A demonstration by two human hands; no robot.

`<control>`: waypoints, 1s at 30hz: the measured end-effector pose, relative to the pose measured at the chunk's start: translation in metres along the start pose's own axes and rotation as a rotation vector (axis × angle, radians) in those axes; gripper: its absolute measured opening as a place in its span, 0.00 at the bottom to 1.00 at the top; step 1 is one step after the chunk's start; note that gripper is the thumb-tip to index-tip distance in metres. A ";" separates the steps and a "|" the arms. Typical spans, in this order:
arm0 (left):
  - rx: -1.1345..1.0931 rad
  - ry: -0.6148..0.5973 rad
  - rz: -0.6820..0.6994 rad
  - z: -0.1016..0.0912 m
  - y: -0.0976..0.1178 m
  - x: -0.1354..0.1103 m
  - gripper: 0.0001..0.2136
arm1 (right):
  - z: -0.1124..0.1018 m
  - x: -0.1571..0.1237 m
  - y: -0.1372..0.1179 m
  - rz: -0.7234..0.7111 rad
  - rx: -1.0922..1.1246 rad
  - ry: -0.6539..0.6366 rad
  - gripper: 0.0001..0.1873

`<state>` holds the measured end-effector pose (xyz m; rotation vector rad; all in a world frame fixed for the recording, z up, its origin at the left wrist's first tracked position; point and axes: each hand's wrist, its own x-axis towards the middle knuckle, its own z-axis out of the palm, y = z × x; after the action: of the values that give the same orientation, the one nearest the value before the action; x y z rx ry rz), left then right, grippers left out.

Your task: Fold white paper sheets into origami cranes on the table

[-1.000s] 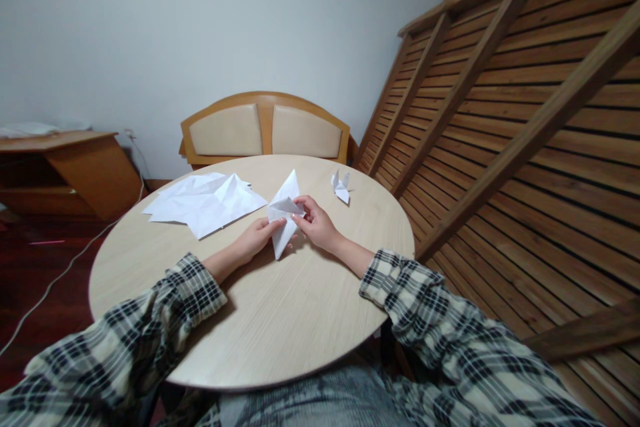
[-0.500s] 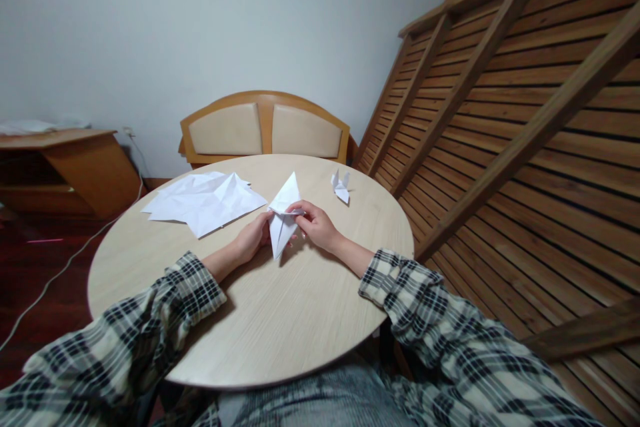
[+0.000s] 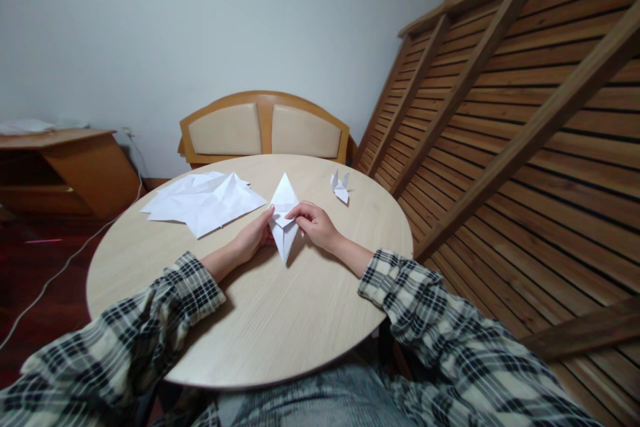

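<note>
One white, diamond-shaped folded paper (image 3: 285, 198), sharply pointed

No text, label, brand, number or sign can be read here — not on the folded paper (image 3: 285, 195), the white sheets (image 3: 213, 205) or the small paper figure (image 3: 341, 192), nor on the counter (image 3: 280, 320).

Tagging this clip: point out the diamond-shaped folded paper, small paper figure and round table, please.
Diamond-shaped folded paper (image 3: 283, 204), head view: upper half, near the middle.
Small paper figure (image 3: 341, 193), head view: lower front.
Round table (image 3: 275, 320), head view: bare tabletop.
</note>
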<state>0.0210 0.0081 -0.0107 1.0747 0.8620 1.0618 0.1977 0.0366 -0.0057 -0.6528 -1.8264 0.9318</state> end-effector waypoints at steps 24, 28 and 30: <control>-0.004 0.105 0.085 -0.004 -0.006 0.005 0.14 | -0.002 0.004 0.001 0.166 0.222 0.025 0.05; -0.006 0.151 0.094 -0.005 -0.006 0.007 0.12 | -0.003 0.005 0.001 0.181 0.236 0.022 0.02; 0.002 0.177 0.103 -0.004 -0.005 0.006 0.11 | -0.004 0.005 0.001 0.179 0.233 0.019 0.02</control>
<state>0.0203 0.0141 -0.0163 1.0466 0.9568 1.2569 0.1992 0.0421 -0.0034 -0.6827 -1.6300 1.2322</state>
